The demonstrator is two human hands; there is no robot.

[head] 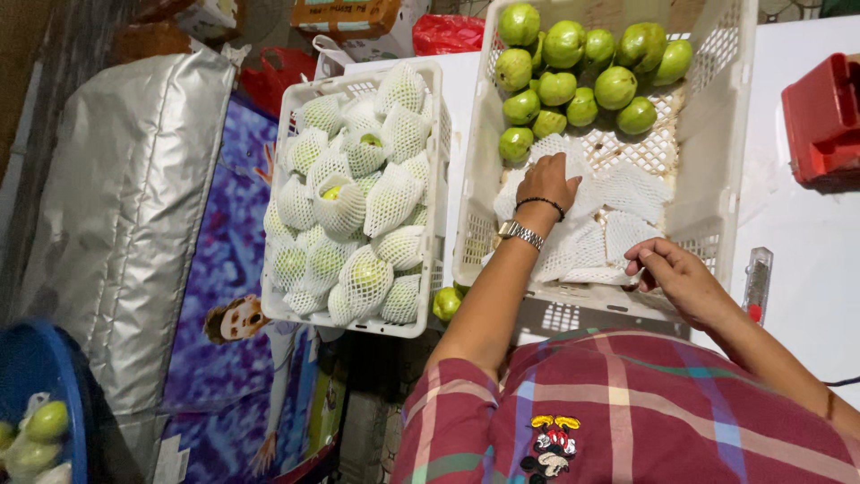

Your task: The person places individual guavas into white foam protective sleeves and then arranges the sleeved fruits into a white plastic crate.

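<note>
My left hand (548, 180) reaches into the big white crate (717, 161) and rests on a pile of white foam net sleeves (618, 224). It wears a watch and a dark bead bracelet at the wrist. Several bare green guavas (573, 63) lie at the crate's far end, just beyond that hand. My right hand (676, 273) is at the crate's near rim, fingers pinching the edge of a foam sleeve. A second, smaller white crate (428, 296) to the left is full of guavas wrapped in foam nets (358, 197).
One loose guava (445, 303) sits between the two crates. A red plastic object (822, 121) and a box cutter (758, 282) lie on the white table at right. A silver insulated bag (125, 215) lies at left, a blue basket (45, 394) with guavas at bottom left.
</note>
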